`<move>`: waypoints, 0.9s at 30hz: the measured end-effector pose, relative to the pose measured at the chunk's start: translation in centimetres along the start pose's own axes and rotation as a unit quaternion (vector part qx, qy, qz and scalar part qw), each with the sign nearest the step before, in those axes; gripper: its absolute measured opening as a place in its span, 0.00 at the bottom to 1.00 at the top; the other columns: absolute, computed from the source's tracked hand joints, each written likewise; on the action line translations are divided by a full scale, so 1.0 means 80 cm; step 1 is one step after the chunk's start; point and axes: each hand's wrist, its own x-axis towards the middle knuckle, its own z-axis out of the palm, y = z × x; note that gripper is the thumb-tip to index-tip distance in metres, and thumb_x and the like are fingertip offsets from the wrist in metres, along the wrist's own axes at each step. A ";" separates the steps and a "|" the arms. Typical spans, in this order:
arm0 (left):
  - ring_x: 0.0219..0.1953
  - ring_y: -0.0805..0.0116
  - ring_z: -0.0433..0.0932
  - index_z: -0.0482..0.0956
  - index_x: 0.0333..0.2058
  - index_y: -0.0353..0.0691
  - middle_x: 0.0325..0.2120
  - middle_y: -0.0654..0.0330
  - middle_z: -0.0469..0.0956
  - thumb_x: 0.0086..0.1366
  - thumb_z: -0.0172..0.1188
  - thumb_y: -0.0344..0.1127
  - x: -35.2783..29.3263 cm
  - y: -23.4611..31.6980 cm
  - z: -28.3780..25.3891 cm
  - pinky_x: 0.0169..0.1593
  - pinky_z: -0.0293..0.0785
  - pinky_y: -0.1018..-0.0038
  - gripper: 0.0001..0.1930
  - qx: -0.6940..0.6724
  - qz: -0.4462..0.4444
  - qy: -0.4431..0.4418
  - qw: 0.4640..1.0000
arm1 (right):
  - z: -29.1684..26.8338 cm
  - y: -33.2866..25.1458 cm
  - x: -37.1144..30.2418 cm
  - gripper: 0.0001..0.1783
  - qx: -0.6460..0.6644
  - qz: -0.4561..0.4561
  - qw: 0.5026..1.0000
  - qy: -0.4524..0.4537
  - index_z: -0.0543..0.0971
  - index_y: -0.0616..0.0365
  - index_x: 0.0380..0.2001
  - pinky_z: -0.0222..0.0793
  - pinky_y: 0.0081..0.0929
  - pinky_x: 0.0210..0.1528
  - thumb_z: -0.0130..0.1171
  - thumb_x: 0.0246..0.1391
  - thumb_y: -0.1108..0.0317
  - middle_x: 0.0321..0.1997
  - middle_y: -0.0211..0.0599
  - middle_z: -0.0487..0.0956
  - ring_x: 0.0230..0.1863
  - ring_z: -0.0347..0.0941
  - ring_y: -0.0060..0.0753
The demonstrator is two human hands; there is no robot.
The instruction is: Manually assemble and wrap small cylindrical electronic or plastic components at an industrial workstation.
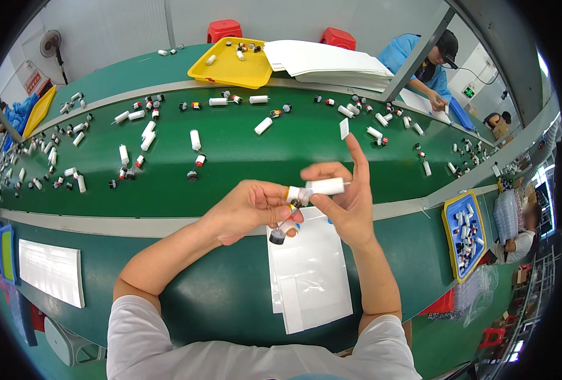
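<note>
My left hand [255, 208] is closed around a cluster of small parts, with a clear piece at its fingertips. A small black-capped part [277, 236] hangs below those fingers. My right hand [352, 206] pinches a white cylinder [326, 186] between thumb and fingers, its clear end meeting the parts in my left hand. A small white rectangular label [344, 129] sits on my raised right index fingertip. Under my hands, on the green table, lie white label sheets [312, 278] with a glossy face. How the held parts join is partly hidden by my fingers.
Many white cylinders with small black, red and white parts lie on the green conveyor belt [230, 152]. Beyond it are a yellow tray [230, 69] and stacked white sheets [328, 60]. A yellow-and-blue tray [448, 253] stands right, white sheets [51, 271] left. People work nearby.
</note>
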 end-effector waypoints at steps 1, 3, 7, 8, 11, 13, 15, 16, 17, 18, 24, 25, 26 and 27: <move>0.35 0.69 0.83 0.77 0.53 0.34 0.39 0.56 0.83 0.68 0.58 0.27 0.000 -0.001 0.004 0.39 0.75 0.78 0.15 0.001 0.001 -0.001 1.000 | -0.002 0.001 -0.001 0.55 -0.001 -0.002 1.000 0.001 0.48 0.60 0.71 0.71 0.27 0.50 0.71 0.46 0.75 0.45 0.43 0.79 0.48 0.76 0.32; 0.35 0.70 0.83 0.76 0.54 0.34 0.39 0.57 0.83 0.68 0.59 0.29 0.002 -0.003 0.007 0.38 0.74 0.79 0.16 -0.034 -0.051 -0.003 0.998 | -0.007 0.013 0.001 0.54 -0.300 -0.120 0.944 0.063 0.44 0.57 0.71 0.66 0.24 0.49 0.68 0.50 0.77 0.47 0.41 0.79 0.46 0.75 0.30; 0.36 0.71 0.83 0.77 0.52 0.35 0.39 0.59 0.82 0.68 0.59 0.29 0.006 0.002 0.015 0.35 0.72 0.81 0.14 -0.115 0.002 0.065 0.991 | -0.002 0.005 -0.021 0.22 0.045 0.026 0.990 0.129 0.73 0.59 0.51 0.61 0.22 0.50 0.68 0.55 0.71 0.38 0.27 0.77 0.41 0.70 0.21; 0.35 0.72 0.81 0.76 0.53 0.32 0.41 0.58 0.80 0.67 0.58 0.25 0.007 -0.005 0.010 0.41 0.79 0.76 0.16 -0.097 0.027 0.088 0.991 | 0.005 0.001 -0.024 0.07 0.117 0.060 0.984 0.120 0.77 0.58 0.36 0.61 0.21 0.49 0.64 0.59 0.68 0.32 0.22 0.73 0.38 0.67 0.18; 0.37 0.72 0.81 0.76 0.53 0.32 0.38 0.61 0.79 0.67 0.58 0.24 0.009 -0.002 0.023 0.43 0.79 0.76 0.16 -0.017 0.074 0.101 0.992 | 0.008 0.006 -0.039 0.07 0.252 0.185 0.945 0.100 0.78 0.58 0.33 0.61 0.21 0.47 0.62 0.62 0.66 0.30 0.24 0.73 0.38 0.67 0.18; 0.37 0.72 0.81 0.75 0.53 0.32 0.38 0.61 0.79 0.67 0.58 0.23 0.009 -0.006 0.024 0.43 0.79 0.76 0.16 0.004 0.097 0.103 0.990 | 0.014 0.011 -0.039 0.08 0.273 0.185 0.941 0.075 0.79 0.57 0.33 0.62 0.22 0.45 0.61 0.63 0.64 0.32 0.27 0.77 0.37 0.68 0.20; 0.38 0.72 0.81 0.75 0.54 0.32 0.38 0.62 0.79 0.66 0.57 0.22 0.010 -0.009 0.026 0.43 0.78 0.77 0.17 0.023 0.119 0.102 0.987 | 0.025 0.001 -0.038 0.08 0.296 0.220 0.926 0.083 0.80 0.57 0.33 0.63 0.24 0.44 0.62 0.62 0.64 0.35 0.31 0.80 0.36 0.69 0.21; 0.40 0.72 0.81 0.74 0.54 0.32 0.39 0.62 0.77 0.65 0.58 0.21 0.010 -0.011 0.028 0.43 0.77 0.77 0.18 0.042 0.123 0.112 0.985 | 0.023 0.004 -0.039 0.08 0.295 0.221 0.926 0.083 0.80 0.57 0.33 0.63 0.24 0.44 0.62 0.62 0.64 0.35 0.31 0.80 0.36 0.69 0.21; 0.42 0.72 0.80 0.74 0.55 0.31 0.40 0.62 0.75 0.64 0.58 0.19 0.011 -0.014 0.030 0.42 0.77 0.78 0.19 0.061 0.126 0.121 0.983 | 0.021 0.011 -0.042 0.08 0.283 0.228 0.927 0.090 0.80 0.57 0.33 0.64 0.25 0.44 0.62 0.62 0.64 0.36 0.32 0.81 0.36 0.70 0.21; 0.42 0.72 0.80 0.74 0.55 0.31 0.40 0.62 0.75 0.64 0.58 0.19 0.011 -0.018 0.030 0.42 0.77 0.78 0.19 0.061 0.125 0.121 0.983 | 0.019 0.018 -0.045 0.08 0.271 0.235 0.929 0.096 0.80 0.57 0.34 0.65 0.26 0.43 0.62 0.61 0.64 0.36 0.33 0.82 0.35 0.70 0.21; 0.44 0.69 0.77 0.80 0.45 0.31 0.37 0.55 0.73 0.57 0.60 0.17 0.010 -0.025 0.043 0.39 0.74 0.73 0.16 0.356 0.282 0.149 0.878 | 0.012 0.049 -0.056 0.08 0.206 0.145 0.959 0.128 0.79 0.59 0.32 0.68 0.22 0.41 0.65 0.58 0.66 0.34 0.33 0.81 0.36 0.73 0.22; 0.44 0.69 0.77 0.80 0.45 0.31 0.37 0.55 0.73 0.57 0.60 0.17 0.013 -0.026 0.043 0.39 0.74 0.73 0.16 0.352 0.271 0.151 0.883 | 0.009 0.048 -0.055 0.08 0.208 0.156 0.956 0.132 0.79 0.59 0.32 0.68 0.22 0.41 0.65 0.58 0.66 0.34 0.33 0.81 0.36 0.73 0.22; 0.43 0.68 0.77 0.81 0.44 0.32 0.42 0.53 0.75 0.57 0.61 0.17 0.019 -0.027 0.041 0.40 0.75 0.73 0.14 0.326 0.287 0.141 0.890 | 0.001 0.045 -0.050 0.08 0.194 0.192 0.957 0.101 0.78 0.60 0.31 0.69 0.22 0.39 0.66 0.57 0.67 0.35 0.34 0.81 0.34 0.74 0.23; 0.43 0.68 0.78 0.82 0.42 0.32 0.48 0.51 0.76 0.57 0.61 0.18 0.022 -0.029 0.038 0.41 0.75 0.73 0.13 0.299 0.298 0.136 0.896 | -0.006 0.045 -0.048 0.10 0.184 0.231 0.953 0.068 0.77 0.61 0.31 0.70 0.22 0.36 0.67 0.55 0.68 0.35 0.36 0.81 0.33 0.74 0.23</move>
